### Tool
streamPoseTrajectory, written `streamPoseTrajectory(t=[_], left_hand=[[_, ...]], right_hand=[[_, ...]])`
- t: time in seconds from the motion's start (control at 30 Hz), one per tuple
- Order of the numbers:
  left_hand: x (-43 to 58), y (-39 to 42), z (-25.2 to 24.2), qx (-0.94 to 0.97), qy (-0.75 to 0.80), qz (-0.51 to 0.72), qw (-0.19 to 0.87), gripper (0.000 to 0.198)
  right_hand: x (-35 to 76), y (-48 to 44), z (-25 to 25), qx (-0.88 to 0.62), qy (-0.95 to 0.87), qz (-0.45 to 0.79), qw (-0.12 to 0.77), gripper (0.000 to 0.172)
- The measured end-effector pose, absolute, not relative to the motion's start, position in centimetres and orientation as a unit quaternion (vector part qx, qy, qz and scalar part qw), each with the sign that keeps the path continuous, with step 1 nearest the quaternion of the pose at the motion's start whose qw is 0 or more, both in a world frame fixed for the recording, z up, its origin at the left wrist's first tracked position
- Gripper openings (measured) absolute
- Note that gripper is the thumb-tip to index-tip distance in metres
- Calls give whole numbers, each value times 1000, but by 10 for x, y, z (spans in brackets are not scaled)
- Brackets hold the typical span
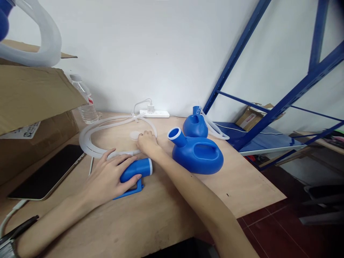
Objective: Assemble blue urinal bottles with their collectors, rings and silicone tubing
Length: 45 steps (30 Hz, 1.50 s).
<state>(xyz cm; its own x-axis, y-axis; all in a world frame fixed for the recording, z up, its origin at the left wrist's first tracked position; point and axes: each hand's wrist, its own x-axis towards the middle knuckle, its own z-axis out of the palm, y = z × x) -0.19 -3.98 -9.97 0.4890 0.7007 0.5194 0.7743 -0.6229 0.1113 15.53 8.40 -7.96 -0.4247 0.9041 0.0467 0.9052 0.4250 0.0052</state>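
My left hand is wrapped over a blue plastic tubular spout piece with a white rim and a thin blue handle-like bar below it. The thumb presses its near side; the piece lies on the table. My right hand reaches across to the coiled clear hose, its fingers curled down beside a round translucent disc. What those fingers grip is hidden. Right of that forearm stands a blue plastic urinal bottle with an uncapped, white-rimmed neck. Behind it is another blue bottle with a hose.
Along the wall lies a white power strip with a plug in it. On the left are a cardboard box, a water bottle and a charging tablet-like device. A blue metal shelf stands right of the wooden table.
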Motion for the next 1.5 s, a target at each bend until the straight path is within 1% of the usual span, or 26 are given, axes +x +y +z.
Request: streamPoseTrajectory(t=[0.07,0.27,0.47,0.53,0.6,0.67,0.73,0.9,1.0,1.07,1.13,1.23,1.33,1.4,1.5], left_hand=[[-4,-39,-100,-859,-428,-270,76,49],[-7,-36,-102,-862,-419,-269,92,47],[-6,-35,-103,-861,-417,-267,114,45],[-6,-35,-103,-858,-421,-269,113,43],[-6,-35,-103,-857,-425,-270,110,42],[-6,-35,-103,-858,-425,-266,110,42],[-6,-35,-104,-860,-424,-261,109,43],[-6,-36,-105,-861,-422,-267,97,43],[-6,-35,-106,-863,-420,-268,88,45],[-5,-35,-106,-864,-419,-268,84,45],[-4,-35,-105,-864,-420,-267,80,46],[-5,-37,-103,-861,-433,-258,75,49],[-7,-39,-101,-860,-445,-240,68,50],[-10,-39,-100,-863,-441,-236,69,49],[-10,-39,-99,-862,-440,-243,67,48]], right_hand=[[158,84,-80,-527,-849,-26,19,33],[162,84,-79,-470,-881,-40,25,38],[161,81,-81,-444,-895,-34,34,31],[161,80,-81,-435,-899,-32,40,34],[162,80,-80,-429,-901,-32,49,41],[165,81,-80,-427,-901,-33,72,47],[169,82,-77,-432,-894,-30,113,50],[185,68,-49,-389,-879,2,276,46],[200,52,-28,-372,-877,18,305,48],[208,43,-24,-372,-873,28,314,49],[214,38,-30,-375,-874,31,306,50],[216,37,-53,-378,-886,16,268,51],[213,38,-75,-390,-887,16,244,46],[213,37,-84,-407,-877,42,253,43],[214,36,-90,-413,-852,111,302,38]])
